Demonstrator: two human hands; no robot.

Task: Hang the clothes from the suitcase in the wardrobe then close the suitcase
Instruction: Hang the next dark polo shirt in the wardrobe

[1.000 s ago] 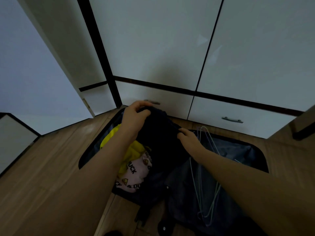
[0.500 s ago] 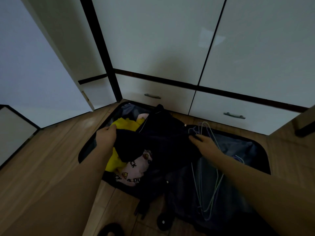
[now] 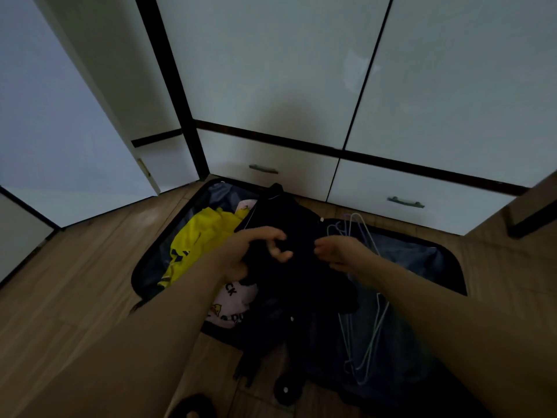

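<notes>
An open dark suitcase (image 3: 446, 260) lies on the wooden floor before the white wardrobe (image 3: 271, 70). A black garment (image 3: 286, 215) is spread over its middle. My left hand (image 3: 256, 251) grips a fold of this black garment, fingers curled round the cloth. My right hand (image 3: 340, 251) pinches the same garment's edge just to the right. A yellow garment (image 3: 205, 236) and a pink printed garment (image 3: 232, 306) lie in the left half. Several thin wire hangers (image 3: 364, 327) lie in the right half.
An open wardrobe door (image 3: 60, 116) stands at the left. Two drawers with metal handles (image 3: 405, 202) run along the wardrobe's base behind the suitcase. A suitcase wheel (image 3: 284, 387) and a dark slipper (image 3: 193, 405) are at the near edge. A dark furniture edge (image 3: 530, 218) stands at right.
My left hand moved right from the garment's left edge to its middle, close to my right hand. The black garment is now bunched between both hands.
</notes>
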